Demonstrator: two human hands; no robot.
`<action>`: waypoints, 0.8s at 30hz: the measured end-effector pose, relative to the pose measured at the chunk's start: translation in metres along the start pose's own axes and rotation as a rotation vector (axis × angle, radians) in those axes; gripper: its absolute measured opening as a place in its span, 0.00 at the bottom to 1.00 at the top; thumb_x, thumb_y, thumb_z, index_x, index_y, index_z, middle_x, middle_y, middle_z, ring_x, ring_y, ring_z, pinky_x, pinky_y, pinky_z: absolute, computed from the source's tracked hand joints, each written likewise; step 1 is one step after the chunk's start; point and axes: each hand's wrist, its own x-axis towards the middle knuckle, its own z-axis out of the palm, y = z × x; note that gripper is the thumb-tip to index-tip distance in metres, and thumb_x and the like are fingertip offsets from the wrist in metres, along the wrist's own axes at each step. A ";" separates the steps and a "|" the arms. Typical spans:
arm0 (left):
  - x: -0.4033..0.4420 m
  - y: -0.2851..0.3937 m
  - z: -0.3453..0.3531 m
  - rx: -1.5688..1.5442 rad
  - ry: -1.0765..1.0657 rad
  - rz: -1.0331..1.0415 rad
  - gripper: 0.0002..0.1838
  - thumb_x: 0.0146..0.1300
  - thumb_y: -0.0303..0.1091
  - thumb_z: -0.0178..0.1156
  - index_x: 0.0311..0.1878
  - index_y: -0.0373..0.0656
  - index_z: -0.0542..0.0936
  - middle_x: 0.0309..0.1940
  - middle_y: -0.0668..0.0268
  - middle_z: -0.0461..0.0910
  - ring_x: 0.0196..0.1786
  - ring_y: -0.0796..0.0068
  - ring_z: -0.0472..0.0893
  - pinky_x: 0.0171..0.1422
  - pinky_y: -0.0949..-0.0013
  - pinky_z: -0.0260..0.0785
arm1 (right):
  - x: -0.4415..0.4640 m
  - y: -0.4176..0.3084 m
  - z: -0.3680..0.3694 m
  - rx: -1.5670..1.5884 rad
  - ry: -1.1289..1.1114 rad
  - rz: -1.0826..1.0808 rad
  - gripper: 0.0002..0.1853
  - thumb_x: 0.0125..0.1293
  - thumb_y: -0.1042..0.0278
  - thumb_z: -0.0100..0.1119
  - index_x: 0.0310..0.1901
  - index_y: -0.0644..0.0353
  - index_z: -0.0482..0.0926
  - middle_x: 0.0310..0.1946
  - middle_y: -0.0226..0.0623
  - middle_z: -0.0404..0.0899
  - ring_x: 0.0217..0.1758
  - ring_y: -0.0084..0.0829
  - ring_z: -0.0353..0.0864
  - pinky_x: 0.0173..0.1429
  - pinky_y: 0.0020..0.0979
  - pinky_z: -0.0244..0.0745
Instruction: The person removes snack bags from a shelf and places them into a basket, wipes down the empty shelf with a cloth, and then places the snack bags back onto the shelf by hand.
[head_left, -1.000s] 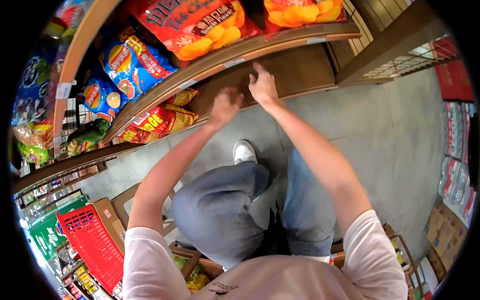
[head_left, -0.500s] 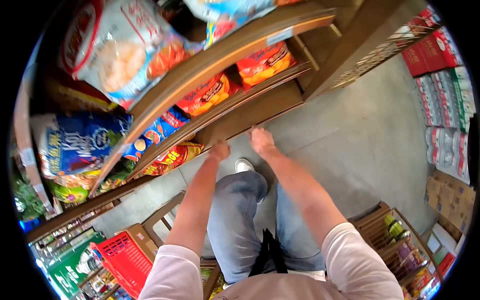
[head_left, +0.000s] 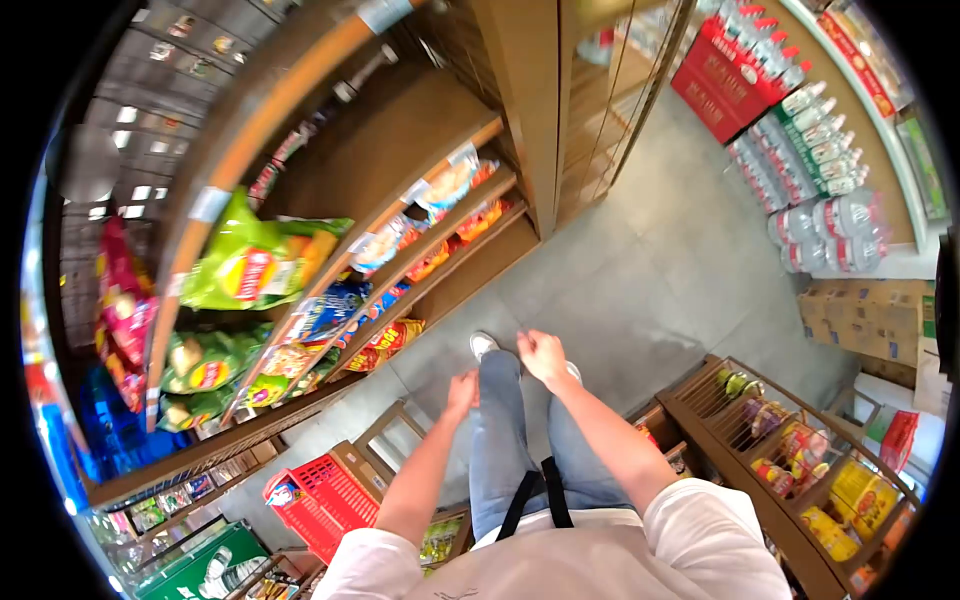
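Observation:
My left hand (head_left: 461, 393) is in front of my knee, its fingers curled closed, with no object showing in it. Just right of it, my right hand (head_left: 542, 357) is held in a loose fist above my other leg, and I see nothing in it either. Neither hand touches the brown shelf unit (head_left: 480, 262) ahead on the left. Chip bags fill parts of its tiers: a green chip bag (head_left: 245, 268) higher up, a blue bag (head_left: 335, 308) lower, and a red and yellow snack bag (head_left: 385, 342) on the lowest tier.
A red shopping basket (head_left: 325, 505) is at lower left, beside a cardboard box (head_left: 358, 470). Wooden snack racks (head_left: 745, 465) stand close on my right. Bottled water packs (head_left: 800, 150) and cartons (head_left: 862, 318) line the far right. Grey floor (head_left: 600, 290) lies ahead.
My view has risen and shifted, so upper shelf tiers now show. Both hands have drawn back from the lowest shelf toward my legs, still closed.

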 end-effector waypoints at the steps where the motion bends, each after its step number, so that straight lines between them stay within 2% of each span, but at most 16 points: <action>1: -0.032 0.004 -0.001 -0.044 -0.008 0.002 0.17 0.70 0.42 0.49 0.27 0.43 0.71 0.13 0.72 0.63 0.14 0.80 0.62 0.16 0.70 0.56 | -0.015 -0.010 -0.025 0.059 0.034 0.049 0.20 0.65 0.58 0.60 0.20 0.64 0.72 0.13 0.45 0.71 0.15 0.35 0.67 0.25 0.41 0.65; 2: -0.058 0.004 -0.004 -0.061 -0.004 0.026 0.17 0.70 0.42 0.49 0.27 0.43 0.71 0.13 0.72 0.63 0.14 0.80 0.62 0.16 0.70 0.56 | -0.030 -0.017 -0.050 0.123 0.066 0.111 0.21 0.64 0.60 0.61 0.19 0.64 0.69 0.11 0.38 0.64 0.17 0.26 0.58 0.24 0.37 0.62; 3: -0.082 0.002 -0.007 -0.147 -0.051 0.029 0.15 0.69 0.40 0.49 0.28 0.42 0.71 0.14 0.73 0.61 0.14 0.81 0.60 0.16 0.71 0.53 | -0.046 -0.025 -0.076 0.160 0.127 0.111 0.21 0.63 0.63 0.61 0.18 0.63 0.66 0.11 0.34 0.61 0.18 0.23 0.57 0.24 0.36 0.62; 4: -0.104 0.002 -0.007 -0.233 -0.099 0.031 0.13 0.69 0.38 0.49 0.30 0.41 0.72 0.14 0.75 0.59 0.14 0.82 0.57 0.16 0.72 0.50 | -0.059 -0.032 -0.099 0.119 0.159 0.151 0.21 0.62 0.65 0.62 0.18 0.62 0.64 0.11 0.33 0.60 0.19 0.23 0.57 0.24 0.35 0.62; 7: -0.157 0.003 -0.005 -0.269 -0.055 0.099 0.10 0.68 0.35 0.49 0.33 0.40 0.72 0.16 0.75 0.58 0.15 0.83 0.54 0.18 0.72 0.46 | -0.086 -0.047 -0.136 0.097 0.145 0.133 0.21 0.60 0.67 0.61 0.17 0.61 0.60 0.11 0.33 0.58 0.19 0.22 0.56 0.25 0.35 0.61; 10: -0.197 0.006 -0.007 -0.343 0.000 0.193 0.10 0.68 0.35 0.48 0.33 0.40 0.72 0.17 0.74 0.61 0.16 0.83 0.58 0.19 0.72 0.51 | -0.096 -0.064 -0.138 0.081 0.074 0.077 0.22 0.59 0.70 0.60 0.17 0.61 0.56 0.12 0.32 0.55 0.19 0.22 0.54 0.24 0.35 0.58; 14: -0.220 0.000 -0.030 -0.405 0.020 0.265 0.10 0.67 0.34 0.48 0.32 0.40 0.72 0.17 0.73 0.62 0.18 0.83 0.60 0.21 0.73 0.54 | -0.095 -0.110 -0.116 0.023 -0.060 -0.056 0.23 0.59 0.73 0.59 0.17 0.61 0.53 0.13 0.30 0.51 0.21 0.21 0.50 0.23 0.35 0.53; 16: -0.235 -0.013 -0.046 -0.381 -0.010 0.307 0.10 0.66 0.34 0.49 0.31 0.40 0.73 0.18 0.73 0.64 0.19 0.82 0.62 0.23 0.73 0.56 | -0.106 -0.123 -0.097 0.095 -0.097 -0.234 0.23 0.60 0.75 0.58 0.18 0.60 0.51 0.14 0.29 0.49 0.21 0.21 0.48 0.23 0.33 0.50; 17: -0.239 -0.018 -0.056 -0.427 -0.001 0.277 0.10 0.64 0.33 0.48 0.27 0.42 0.71 0.17 0.73 0.63 0.18 0.82 0.62 0.23 0.73 0.57 | -0.112 -0.133 -0.088 0.069 -0.155 -0.202 0.23 0.60 0.76 0.57 0.18 0.60 0.51 0.15 0.28 0.47 0.22 0.20 0.46 0.23 0.32 0.48; 20: -0.248 -0.047 -0.091 -0.546 0.033 0.315 0.12 0.65 0.34 0.48 0.24 0.44 0.68 0.17 0.73 0.63 0.18 0.82 0.63 0.23 0.73 0.57 | -0.124 -0.141 -0.044 -0.022 -0.267 -0.340 0.23 0.60 0.76 0.57 0.18 0.60 0.51 0.15 0.27 0.47 0.22 0.18 0.46 0.23 0.32 0.47; 21: -0.253 -0.055 -0.106 -0.632 0.087 0.312 0.12 0.65 0.34 0.48 0.24 0.44 0.68 0.17 0.73 0.63 0.18 0.82 0.63 0.23 0.73 0.57 | -0.130 -0.146 -0.028 -0.098 -0.320 -0.361 0.24 0.61 0.75 0.58 0.18 0.58 0.51 0.15 0.25 0.47 0.22 0.18 0.47 0.23 0.31 0.47; 23: -0.269 -0.081 -0.124 -0.639 0.191 0.361 0.15 0.66 0.37 0.50 0.22 0.45 0.65 0.16 0.74 0.63 0.18 0.83 0.63 0.22 0.72 0.55 | -0.148 -0.146 0.015 -0.159 -0.490 -0.368 0.23 0.61 0.73 0.58 0.18 0.59 0.52 0.15 0.27 0.48 0.22 0.19 0.47 0.23 0.32 0.48; 24: -0.265 -0.101 -0.135 -0.711 0.197 0.392 0.15 0.67 0.39 0.51 0.25 0.44 0.70 0.16 0.75 0.64 0.17 0.83 0.63 0.21 0.73 0.55 | -0.154 -0.152 0.033 -0.170 -0.550 -0.342 0.22 0.60 0.71 0.58 0.18 0.59 0.53 0.15 0.28 0.49 0.22 0.20 0.48 0.24 0.33 0.50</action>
